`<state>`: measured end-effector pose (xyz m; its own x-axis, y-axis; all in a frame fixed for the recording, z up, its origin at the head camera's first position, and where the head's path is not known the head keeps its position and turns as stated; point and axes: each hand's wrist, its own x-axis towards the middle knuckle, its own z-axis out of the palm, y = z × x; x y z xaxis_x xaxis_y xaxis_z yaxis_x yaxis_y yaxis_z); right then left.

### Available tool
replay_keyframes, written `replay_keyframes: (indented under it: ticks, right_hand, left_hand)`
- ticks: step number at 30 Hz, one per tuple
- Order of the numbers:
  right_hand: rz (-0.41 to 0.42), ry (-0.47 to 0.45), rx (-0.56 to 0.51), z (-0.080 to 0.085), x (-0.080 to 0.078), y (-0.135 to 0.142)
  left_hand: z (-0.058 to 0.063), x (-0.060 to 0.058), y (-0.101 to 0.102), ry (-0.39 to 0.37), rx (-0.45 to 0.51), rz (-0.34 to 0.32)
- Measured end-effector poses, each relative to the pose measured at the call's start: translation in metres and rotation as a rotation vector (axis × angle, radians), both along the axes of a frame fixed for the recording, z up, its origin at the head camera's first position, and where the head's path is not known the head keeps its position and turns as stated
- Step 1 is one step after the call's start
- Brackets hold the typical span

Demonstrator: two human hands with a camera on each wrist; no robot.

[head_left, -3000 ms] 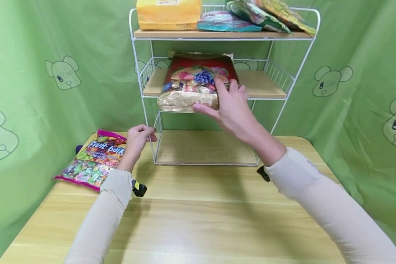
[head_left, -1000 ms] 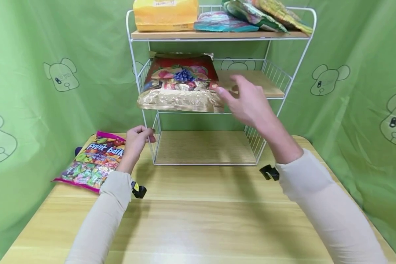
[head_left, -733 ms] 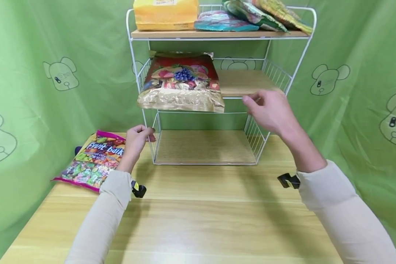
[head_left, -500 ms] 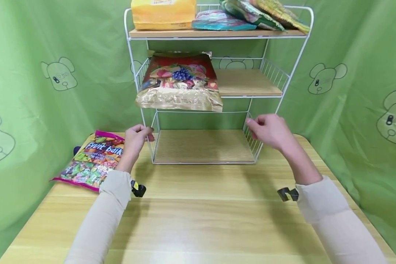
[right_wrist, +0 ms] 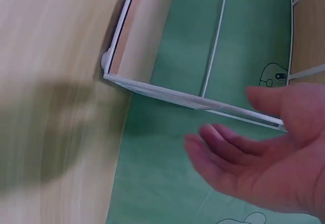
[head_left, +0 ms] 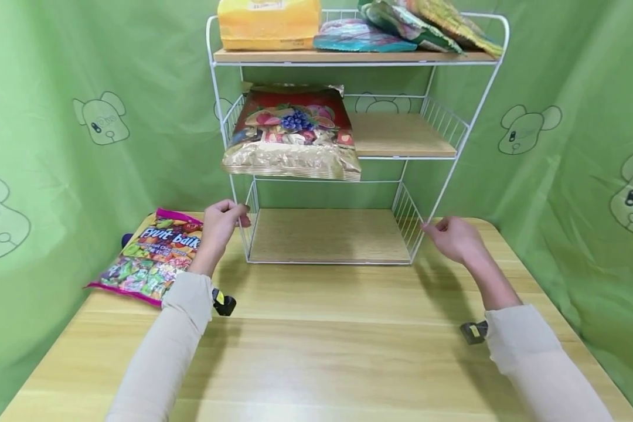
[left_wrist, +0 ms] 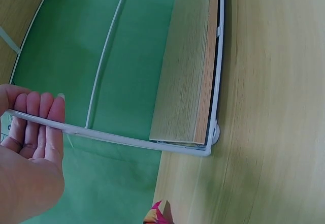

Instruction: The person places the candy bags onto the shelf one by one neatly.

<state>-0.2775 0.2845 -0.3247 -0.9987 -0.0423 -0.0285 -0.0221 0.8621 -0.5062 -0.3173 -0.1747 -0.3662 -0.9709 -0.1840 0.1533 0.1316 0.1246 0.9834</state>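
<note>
A white wire rack [head_left: 332,234] with three wooden shelves stands on the table. My left hand [head_left: 220,225] grips its front left post [left_wrist: 114,137], fingers curled around the metal as the left wrist view shows. By the front right post [right_wrist: 167,96] is my right hand [head_left: 458,239]. Its thumb and bent fingers are spread apart around the post in the right wrist view, nothing pinched between them. On the middle shelf's left side lies a red and gold candy bag [head_left: 295,132], its gold front end sticking out past the shelf edge.
A yellow package [head_left: 269,26], a teal bag [head_left: 361,36] and two crinkled bags [head_left: 427,26] lie on the top shelf. A pink-edged Fruit candy bag [head_left: 153,252] rests on the wooden table [head_left: 316,351] at left. Green curtains [head_left: 575,146] surround the table.
The red and gold bag was shifted left along the middle shelf. My right hand has let go of it and come down to the right post; the left has stayed on its post.
</note>
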Motion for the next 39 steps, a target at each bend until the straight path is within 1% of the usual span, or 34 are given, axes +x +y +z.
replay_keyframes:
  ticks: [2, 5, 7, 10, 12, 14, 20, 22, 24, 26, 29, 33, 36, 39]
  right_hand:
    - [-0.038, 0.076, -0.082, 0.0, -0.002, -0.001]
    - [-0.081, 0.164, -0.234, 0.005, -0.005, -0.008]
    - [-0.112, 0.196, -0.319, 0.009, -0.006, -0.013]
    - [-0.151, 0.194, -0.428, 0.014, -0.009, -0.019]
    - [-0.156, 0.176, -0.493, 0.014, -0.01, -0.021]
    - [-0.148, 0.156, -0.553, 0.013, -0.012, -0.021]
    - [-0.112, 0.101, -0.685, 0.005, -0.017, -0.017]
    - [-0.097, 0.084, -0.765, 0.001, -0.019, -0.016]
    - [-0.091, 0.086, -0.794, -0.004, -0.021, -0.015]
    - [-0.1, 0.107, -0.8, -0.009, -0.022, -0.016]
    - [-0.145, 0.158, -0.787, -0.016, -0.024, -0.018]
    - [-0.182, 0.199, -0.901, -0.021, -0.026, -0.02]
    - [-0.176, 0.209, -0.945, -0.023, -0.027, -0.019]
    - [-0.164, 0.199, -0.935, -0.025, -0.027, -0.016]
  left_hand:
    - [0.0, 0.0, 0.0, -0.001, 0.001, 0.0]
    - [0.001, 0.0, -0.001, 0.003, 0.007, 0.003]
    - [0.002, -0.001, -0.002, 0.007, 0.011, 0.005]
    - [0.001, -0.002, -0.002, 0.011, 0.018, 0.003]
    - [0.001, -0.002, -0.002, 0.012, 0.022, 0.001]
    - [0.0, -0.002, -0.001, 0.009, 0.023, -0.001]
    - [-0.001, -0.002, 0.0, 0.001, 0.006, -0.001]
    - [-0.001, -0.001, 0.0, 0.002, 0.009, 0.003]
    - [-0.001, -0.001, 0.0, 0.003, 0.008, 0.002]
    - [-0.001, -0.001, 0.0, 0.001, 0.008, -0.001]
    - [-0.002, -0.001, 0.0, -0.006, -0.002, -0.006]
    - [-0.001, -0.001, 0.0, -0.001, -0.012, -0.005]
    - [0.0, -0.001, 0.001, 0.005, -0.008, 0.001]
    - [0.0, 0.0, 0.001, -0.001, -0.01, -0.001]
